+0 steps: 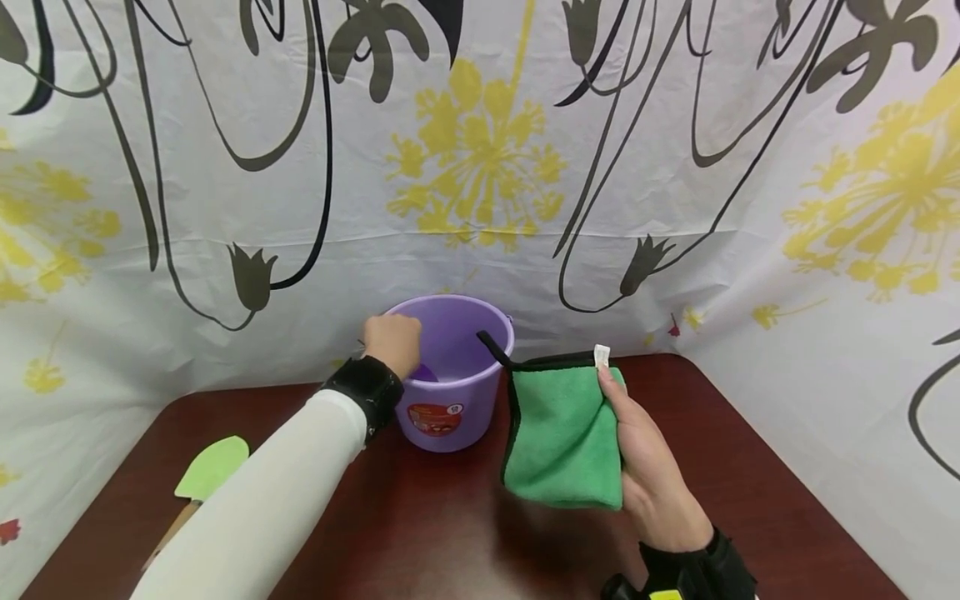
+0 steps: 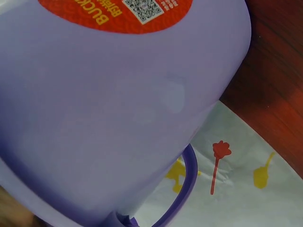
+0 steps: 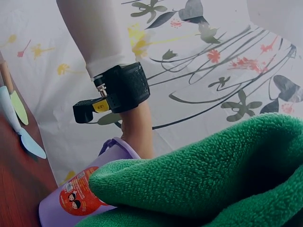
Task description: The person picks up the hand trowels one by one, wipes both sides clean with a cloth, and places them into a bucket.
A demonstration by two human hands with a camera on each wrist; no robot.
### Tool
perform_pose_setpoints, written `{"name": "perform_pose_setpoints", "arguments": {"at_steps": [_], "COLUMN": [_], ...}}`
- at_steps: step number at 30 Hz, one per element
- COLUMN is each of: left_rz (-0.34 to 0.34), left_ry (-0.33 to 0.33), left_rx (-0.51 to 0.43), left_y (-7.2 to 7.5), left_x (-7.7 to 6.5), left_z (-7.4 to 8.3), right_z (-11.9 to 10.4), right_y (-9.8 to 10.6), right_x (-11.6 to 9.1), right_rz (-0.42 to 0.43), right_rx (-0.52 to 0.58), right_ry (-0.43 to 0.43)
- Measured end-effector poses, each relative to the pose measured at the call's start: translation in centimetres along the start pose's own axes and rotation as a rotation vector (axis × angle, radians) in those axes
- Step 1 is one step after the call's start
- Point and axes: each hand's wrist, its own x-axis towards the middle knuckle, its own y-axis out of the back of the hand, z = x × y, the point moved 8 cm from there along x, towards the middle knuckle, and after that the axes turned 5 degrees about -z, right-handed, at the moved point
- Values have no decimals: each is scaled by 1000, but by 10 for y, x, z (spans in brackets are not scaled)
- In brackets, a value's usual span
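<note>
A purple bucket (image 1: 442, 417) with a red label stands at the back of the table. My left hand (image 1: 393, 343) is at its left rim, the fingers hidden down inside; in the left wrist view only a blur of the hand (image 2: 14, 210) shows beside the rim. Near that hand, a darker purple piece (image 1: 423, 373) shows inside the bucket, its kind unclear. My right hand (image 1: 652, 454) holds a folded green cloth (image 1: 566, 433) with black edging, a loop and a white tag, thumb on its front. The cloth is up in front of the bucket's right side.
A trowel with a light green blade (image 1: 213, 468) and wooden handle lies on the table's left, partly behind my left sleeve. In the right wrist view a pale blue scoop-like tool (image 3: 31, 144) lies near it. A patterned sheet (image 1: 480, 275) hangs behind and beside the table.
</note>
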Motion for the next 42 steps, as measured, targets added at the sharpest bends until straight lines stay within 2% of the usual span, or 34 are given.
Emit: {"name": "perform_pose_setpoints", "arguments": {"at_steps": [10, 20, 24, 29, 32, 35, 39, 42], "left_rz": [-53, -85, -85, -57, -18, 72, 241, 340], "left_ry": [-25, -73, -89, -146, -179, -197, -226, -232], "left_rx": [47, 67, 54, 46, 10, -66, -214, -303], "left_y": [0, 0, -1, 8, 20, 34, 52, 57], "left_x": [-1, -11, -9, -18, -28, -41, -68, -89], "left_z": [-1, 4, 5, 15, 20, 19, 6, -10], "right_z": [0, 3, 6, 10, 11, 10, 8, 7], "right_y": [-3, -4, -2, 2, 3, 4, 3, 3], "right_x": [3, 5, 5, 4, 4, 4, 5, 6], "right_rz": [23, 26, 44, 63, 48, 34, 12, 0], "right_rx": [-36, -23, -32, -54, -64, -78, -81, -66], "right_ry": [11, 0, -19, -46, -49, -41, -27, -18]}}
